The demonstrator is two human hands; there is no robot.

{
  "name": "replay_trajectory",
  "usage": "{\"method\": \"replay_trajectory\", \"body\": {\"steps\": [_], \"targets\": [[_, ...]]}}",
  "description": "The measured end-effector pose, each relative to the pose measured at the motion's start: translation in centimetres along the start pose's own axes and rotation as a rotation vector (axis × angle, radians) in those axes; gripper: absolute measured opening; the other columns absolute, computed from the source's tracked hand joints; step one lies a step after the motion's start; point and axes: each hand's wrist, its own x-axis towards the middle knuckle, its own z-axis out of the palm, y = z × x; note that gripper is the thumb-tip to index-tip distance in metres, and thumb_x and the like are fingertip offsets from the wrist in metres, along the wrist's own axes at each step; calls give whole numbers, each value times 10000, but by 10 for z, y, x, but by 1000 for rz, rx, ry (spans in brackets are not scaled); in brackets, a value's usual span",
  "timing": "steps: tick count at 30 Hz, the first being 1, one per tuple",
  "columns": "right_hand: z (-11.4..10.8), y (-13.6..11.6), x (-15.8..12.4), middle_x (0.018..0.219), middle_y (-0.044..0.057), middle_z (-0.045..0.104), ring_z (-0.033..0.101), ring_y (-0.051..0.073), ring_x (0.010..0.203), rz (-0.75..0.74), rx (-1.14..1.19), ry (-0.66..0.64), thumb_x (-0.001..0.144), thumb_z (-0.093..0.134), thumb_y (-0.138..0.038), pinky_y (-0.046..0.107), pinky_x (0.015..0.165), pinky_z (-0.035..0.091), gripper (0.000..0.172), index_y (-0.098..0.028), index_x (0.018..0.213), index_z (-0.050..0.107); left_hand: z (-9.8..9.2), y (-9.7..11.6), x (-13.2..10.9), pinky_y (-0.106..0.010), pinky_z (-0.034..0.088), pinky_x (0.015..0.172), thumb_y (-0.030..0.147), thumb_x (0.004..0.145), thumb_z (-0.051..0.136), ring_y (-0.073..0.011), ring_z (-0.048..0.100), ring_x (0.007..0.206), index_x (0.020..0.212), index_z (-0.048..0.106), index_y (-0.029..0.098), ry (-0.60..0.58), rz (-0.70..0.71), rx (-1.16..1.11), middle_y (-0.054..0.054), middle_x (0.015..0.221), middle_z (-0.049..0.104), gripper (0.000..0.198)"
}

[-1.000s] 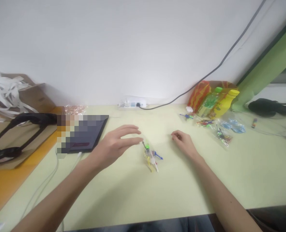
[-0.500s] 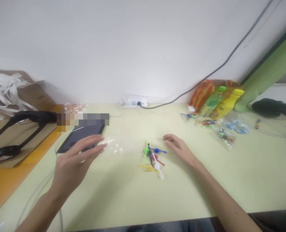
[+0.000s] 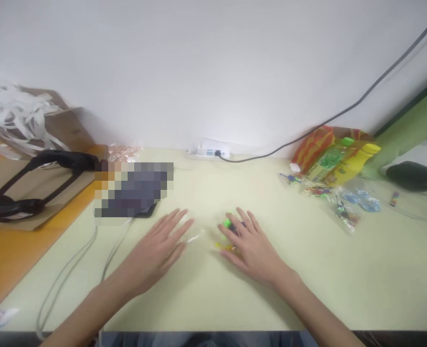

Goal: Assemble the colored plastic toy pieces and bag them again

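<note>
My right hand (image 3: 247,248) lies flat with its fingers spread over a small pile of coloured plastic toy pieces (image 3: 228,224); green, blue and yellow bits show past the fingertips and thumb. My left hand (image 3: 159,250) rests flat and open on the pale green table (image 3: 343,279), its fingertips at the edge of an empty clear plastic bag (image 3: 193,236) that lies between the two hands.
A dark tablet (image 3: 134,195) lies at the left with cables (image 3: 69,274) running from it. A power strip (image 3: 208,153) sits by the wall. Drink bottles (image 3: 338,159) and small bags of coloured pieces (image 3: 343,207) are at the right. A black strap (image 3: 29,185) lies on cardboard.
My right hand has moved left and down onto the loose toy pieces. My left hand came back from near the tablet and settled flat by the clear bag. The view shifted slightly.
</note>
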Motion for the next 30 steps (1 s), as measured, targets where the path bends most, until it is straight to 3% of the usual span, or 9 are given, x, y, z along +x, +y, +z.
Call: {"method": "replay_trajectory", "body": {"steps": [3,7,11,16,20,23,26,28,30], "targets": [[13,-6,6,1589,115,434,278,376,1522,-3,-49,-55,1035,432,-493,620,1217,273,484,-266,1451,530,36,-2,34,-530,304,1233,490,1053,393,-313,280,1542,1583,342,321,-76,9,-1,-42,1657,325,559],[20,10,-2,1594,111,432,309,358,1513,63,-69,-78,1035,449,-448,596,1206,304,445,-265,1427,554,64,-14,51,-556,224,1253,555,1046,365,-332,187,1568,1606,283,316,-116,-33,-14,-46,1684,242,614],[12,28,-12,1602,94,425,318,329,1513,65,-40,-95,1034,449,-448,581,1206,303,445,-279,1435,546,70,-33,72,-550,169,1265,575,1046,325,-329,149,1577,1614,253,325,-118,-74,-40,-34,1695,204,625],[1,37,-11,1575,99,456,375,286,1476,100,117,-37,1021,462,-496,557,1211,279,473,-268,1430,532,82,-63,123,-551,106,1268,597,1041,280,-342,115,1580,1612,280,285,-156,-116,-32,-55,1697,189,650],[1,46,8,1304,95,674,563,249,1282,289,209,47,1038,424,-399,559,1196,253,333,-240,1203,665,86,-90,159,-558,80,1262,583,1045,255,-334,114,1582,1619,247,295,-179,-76,-30,-49,1703,162,642],[3,56,28,1155,74,742,635,247,1165,379,263,9,1021,439,-356,608,1195,176,315,-236,1156,698,77,-103,174,-562,57,1264,549,1048,280,-318,121,1583,1612,261,323,-175,33,-11,-25,1692,226,608],[3,64,43,1140,70,760,652,249,1145,400,323,-38,997,461,-333,622,1190,133,319,-247,1175,712,59,-94,174,-543,61,1273,519,1028,387,-311,132,1580,1579,353,313,-60,134,3,-31,1673,291,589],[4,67,49,1122,63,768,646,249,1151,386,340,-51,977,492,-333,614,1191,112,302,-260,1150,729,48,-72,165,-528,101,1273,479,1031,416,-310,165,1569,1555,393,284,97,91,-48,-55,1652,331,560],[6,68,52,1083,45,776,642,249,1140,368,340,-64,957,535,-345,609,1192,96,253,-268,1065,750,41,-41,148,-490,222,1245,438,1051,392,-283,331,1492,1501,444,239,230,-16,-175,-94,1552,464,495]]}}
